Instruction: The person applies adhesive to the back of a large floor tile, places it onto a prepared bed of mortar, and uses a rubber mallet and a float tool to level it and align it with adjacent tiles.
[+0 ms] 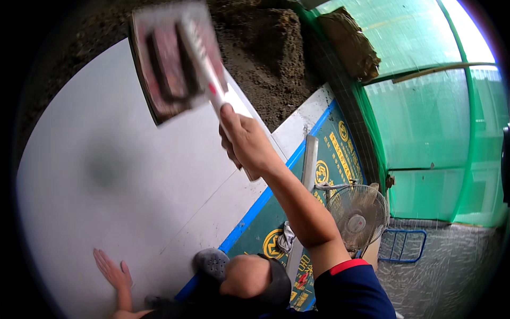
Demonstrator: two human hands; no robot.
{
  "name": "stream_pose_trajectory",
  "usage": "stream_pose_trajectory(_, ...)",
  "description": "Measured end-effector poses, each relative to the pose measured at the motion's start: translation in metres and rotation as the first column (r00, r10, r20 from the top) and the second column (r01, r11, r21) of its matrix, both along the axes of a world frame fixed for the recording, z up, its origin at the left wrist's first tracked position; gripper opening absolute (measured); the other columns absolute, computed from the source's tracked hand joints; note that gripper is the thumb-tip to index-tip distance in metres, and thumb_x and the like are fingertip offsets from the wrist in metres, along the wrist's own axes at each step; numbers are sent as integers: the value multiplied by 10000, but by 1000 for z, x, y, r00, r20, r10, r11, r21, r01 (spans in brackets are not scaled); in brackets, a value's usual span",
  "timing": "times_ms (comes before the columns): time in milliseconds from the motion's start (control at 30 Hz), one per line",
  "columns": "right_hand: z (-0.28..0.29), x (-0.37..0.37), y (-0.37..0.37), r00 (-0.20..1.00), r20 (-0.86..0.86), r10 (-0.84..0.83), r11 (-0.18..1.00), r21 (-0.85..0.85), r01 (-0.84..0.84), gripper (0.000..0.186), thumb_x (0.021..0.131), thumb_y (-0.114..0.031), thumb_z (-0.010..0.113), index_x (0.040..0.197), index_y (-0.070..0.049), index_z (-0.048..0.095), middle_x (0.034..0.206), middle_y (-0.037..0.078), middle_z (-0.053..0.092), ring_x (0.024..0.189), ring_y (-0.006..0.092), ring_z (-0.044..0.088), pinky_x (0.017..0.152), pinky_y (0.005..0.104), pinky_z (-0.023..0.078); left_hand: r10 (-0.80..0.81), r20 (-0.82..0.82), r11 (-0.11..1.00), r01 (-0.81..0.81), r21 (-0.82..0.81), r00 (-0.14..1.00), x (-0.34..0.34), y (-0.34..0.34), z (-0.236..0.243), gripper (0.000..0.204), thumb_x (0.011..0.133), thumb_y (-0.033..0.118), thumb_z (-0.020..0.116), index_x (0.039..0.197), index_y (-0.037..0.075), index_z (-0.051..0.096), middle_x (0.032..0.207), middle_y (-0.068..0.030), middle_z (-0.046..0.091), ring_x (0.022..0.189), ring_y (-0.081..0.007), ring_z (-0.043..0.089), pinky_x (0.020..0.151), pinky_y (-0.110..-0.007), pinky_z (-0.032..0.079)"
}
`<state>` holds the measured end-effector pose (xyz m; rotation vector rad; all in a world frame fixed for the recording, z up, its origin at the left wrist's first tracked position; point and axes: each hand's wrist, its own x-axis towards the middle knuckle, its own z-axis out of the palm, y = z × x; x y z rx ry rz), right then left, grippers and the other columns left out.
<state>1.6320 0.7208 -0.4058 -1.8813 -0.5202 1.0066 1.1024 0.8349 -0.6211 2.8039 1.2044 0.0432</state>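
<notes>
My right hand is closed around the white handle of a tile tamper, a flat, rectangular, reddish-and-pale head blurred by motion. It is raised at arm's length over the far edge of a large light-grey tile. The head covers part of the tile's far right corner, and I cannot tell whether it touches the surface. My left hand lies flat on the same tile near its left side, fingers stretched and thumb apart, holding nothing.
Rough brown mortar lies beyond the tile. Blue tape edges a green printed floor cover on the right, with a long metal straightedge, a rag and a fan. Green netting hangs behind. My knee is near.
</notes>
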Motion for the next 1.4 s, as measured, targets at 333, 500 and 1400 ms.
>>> stream_pose_trajectory(333,-118,-27,-47,997,67,-39,840,-538,69,720,947,-644,356,767,26,548,642,170,573,545,307,572,511,421,479,-27,22,998,25,62,999,-4,0,-6,773,948,432,420,1484,-67,175,1552,-250,185,1439,-406,178,1173,-496,156)
stream_pose_trajectory(500,-42,20,-41,975,-159,-155,955,-277,106,627,918,-679,410,688,-96,451,573,1,437,443,116,397,388,303,347,-11,1,1000,11,24,1000,-3,-4,-4,785,922,407,447,1485,-66,172,1550,-250,189,1442,-405,170,1177,-501,146)
stream_pose_trajectory(1400,-38,20,90,953,197,231,890,-438,-126,603,904,-733,362,673,-192,496,499,-42,317,408,79,287,376,276,261,589,90,804,-594,30,803,-59,-15,-26,857,916,543,461,1442,-105,263,1542,-264,194,1445,-382,163,1180,-471,125)
